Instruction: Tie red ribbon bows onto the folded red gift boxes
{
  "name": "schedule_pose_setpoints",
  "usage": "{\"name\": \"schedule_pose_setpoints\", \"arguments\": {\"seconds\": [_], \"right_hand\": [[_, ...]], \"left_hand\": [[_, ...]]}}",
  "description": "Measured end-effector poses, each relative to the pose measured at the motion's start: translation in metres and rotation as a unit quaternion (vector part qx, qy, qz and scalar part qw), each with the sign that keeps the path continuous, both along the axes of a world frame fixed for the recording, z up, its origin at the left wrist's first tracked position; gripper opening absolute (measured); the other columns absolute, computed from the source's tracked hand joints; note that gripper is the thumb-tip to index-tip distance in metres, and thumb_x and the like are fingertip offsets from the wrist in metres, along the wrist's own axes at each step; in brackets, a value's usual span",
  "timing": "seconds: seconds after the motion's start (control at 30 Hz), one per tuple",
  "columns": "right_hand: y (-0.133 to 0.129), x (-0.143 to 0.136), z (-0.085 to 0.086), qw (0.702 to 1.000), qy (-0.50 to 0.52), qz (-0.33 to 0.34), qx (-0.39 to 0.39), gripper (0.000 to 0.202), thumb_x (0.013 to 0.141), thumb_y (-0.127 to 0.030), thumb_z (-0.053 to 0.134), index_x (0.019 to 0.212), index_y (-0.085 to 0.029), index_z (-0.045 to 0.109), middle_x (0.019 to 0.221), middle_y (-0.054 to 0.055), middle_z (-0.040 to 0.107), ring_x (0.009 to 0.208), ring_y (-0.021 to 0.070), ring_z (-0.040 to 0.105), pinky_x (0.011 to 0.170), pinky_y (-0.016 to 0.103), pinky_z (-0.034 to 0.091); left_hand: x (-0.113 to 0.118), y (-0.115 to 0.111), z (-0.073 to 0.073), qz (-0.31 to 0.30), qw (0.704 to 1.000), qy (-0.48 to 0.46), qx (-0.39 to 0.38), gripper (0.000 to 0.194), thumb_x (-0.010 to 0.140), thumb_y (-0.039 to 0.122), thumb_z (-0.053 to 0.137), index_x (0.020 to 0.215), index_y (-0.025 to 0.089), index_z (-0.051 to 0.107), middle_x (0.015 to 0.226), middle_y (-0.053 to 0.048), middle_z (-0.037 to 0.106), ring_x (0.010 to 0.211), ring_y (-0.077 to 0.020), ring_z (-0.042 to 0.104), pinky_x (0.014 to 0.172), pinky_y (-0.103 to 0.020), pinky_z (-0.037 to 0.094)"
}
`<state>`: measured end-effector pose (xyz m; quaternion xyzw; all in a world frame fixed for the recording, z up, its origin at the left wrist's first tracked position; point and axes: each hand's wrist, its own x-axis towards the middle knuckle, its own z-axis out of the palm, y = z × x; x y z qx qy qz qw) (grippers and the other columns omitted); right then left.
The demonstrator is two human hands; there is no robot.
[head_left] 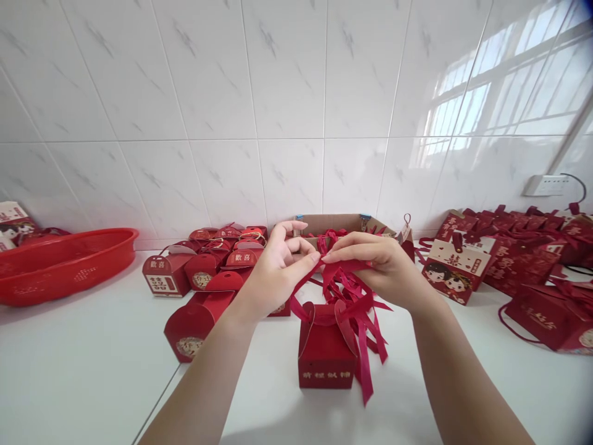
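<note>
A small red gift box (327,347) with gold lettering stands upright on the white table in front of me. Red ribbon (301,307) runs through its top and rises from both sides to my hands. Above the box, my left hand (290,259) pinches the ribbon between thumb and fingertips, its other fingers curled loosely. My right hand (370,259) meets it from the other side, thumb and fingers closed on the ribbon too. The fingertips of both hands nearly touch. Behind the box hangs a bunch of loose ribbons (364,346) over an open cardboard box (324,224).
Several red gift boxes (199,321) stand to the left, beside a red plastic basket (69,262). On the right are more boxes (523,262), including a cream and red one (451,272) with cartoon figures. A tiled wall with a power socket (549,185) borders the table.
</note>
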<state>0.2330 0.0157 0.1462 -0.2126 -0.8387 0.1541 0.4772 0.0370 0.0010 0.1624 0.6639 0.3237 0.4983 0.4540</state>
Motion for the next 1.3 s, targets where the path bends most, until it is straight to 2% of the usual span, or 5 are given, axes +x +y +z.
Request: {"name": "schedule_pose_setpoints", "arguments": {"seconds": [0.53, 0.77, 0.9, 1.17, 1.3], "right_hand": [[0.006, 0.008, -0.005, 0.997, -0.044, -0.023, 0.060, 0.043, 0.088, -0.011, 0.050, 0.121, -0.036, 0.061, 0.130, 0.001, 0.058, 0.120, 0.0206, 0.053, 0.100, 0.044, 0.046], [-0.014, 0.012, -0.026, 0.987, 0.116, -0.018, -0.107, 0.028, 0.091, -0.028, 0.054, 0.116, -0.033, 0.065, 0.127, 0.001, 0.062, 0.124, 0.0198, 0.051, 0.107, 0.043, 0.039], [-0.037, 0.029, -0.059, 0.908, 0.271, -0.051, -0.316, 0.035, 0.084, -0.044, 0.061, 0.115, -0.027, 0.067, 0.106, 0.006, 0.072, 0.101, 0.0216, 0.064, 0.093, 0.041, 0.046], [-0.070, 0.109, -0.147, 0.793, 0.136, -0.333, -0.493, 0.040, 0.071, -0.053, 0.064, 0.084, -0.017, 0.074, 0.097, 0.013, 0.071, 0.096, 0.0324, 0.063, 0.078, 0.042, 0.047], [-0.074, 0.107, -0.153, 0.842, 0.031, -0.362, -0.399, 0.040, 0.072, -0.052, 0.059, 0.089, -0.019, 0.073, 0.099, 0.012, 0.070, 0.100, 0.0331, 0.060, 0.089, 0.046, 0.044]], "left_hand": [[0.003, 0.002, -0.001, 0.021, 0.997, 0.043, 0.059, 0.036, 0.088, 0.028, 0.050, 0.124, 0.025, 0.044, 0.062, 0.006, 0.049, 0.055, -0.0108, 0.045, 0.056, -0.023, 0.039], [-0.003, -0.004, 0.001, 0.198, 0.933, 0.175, 0.243, 0.041, 0.089, 0.031, 0.049, 0.129, 0.022, 0.043, 0.066, 0.004, 0.057, 0.056, -0.0120, 0.049, 0.062, -0.025, 0.042], [-0.029, -0.005, -0.001, 0.264, 0.875, 0.264, 0.308, 0.040, 0.085, 0.026, 0.052, 0.125, 0.020, 0.048, 0.064, 0.005, 0.053, 0.060, -0.0128, 0.052, 0.070, -0.026, 0.044], [-0.125, -0.008, -0.075, 0.242, 0.750, 0.547, 0.282, 0.053, 0.079, 0.004, 0.034, 0.128, 0.015, 0.052, 0.075, -0.006, 0.063, 0.073, -0.0233, 0.060, 0.068, -0.032, 0.046], [-0.121, -0.014, -0.095, 0.185, 0.698, 0.599, 0.346, 0.053, 0.076, -0.005, 0.031, 0.115, 0.015, 0.061, 0.084, -0.012, 0.066, 0.086, -0.0267, 0.060, 0.084, -0.041, 0.045]]}}
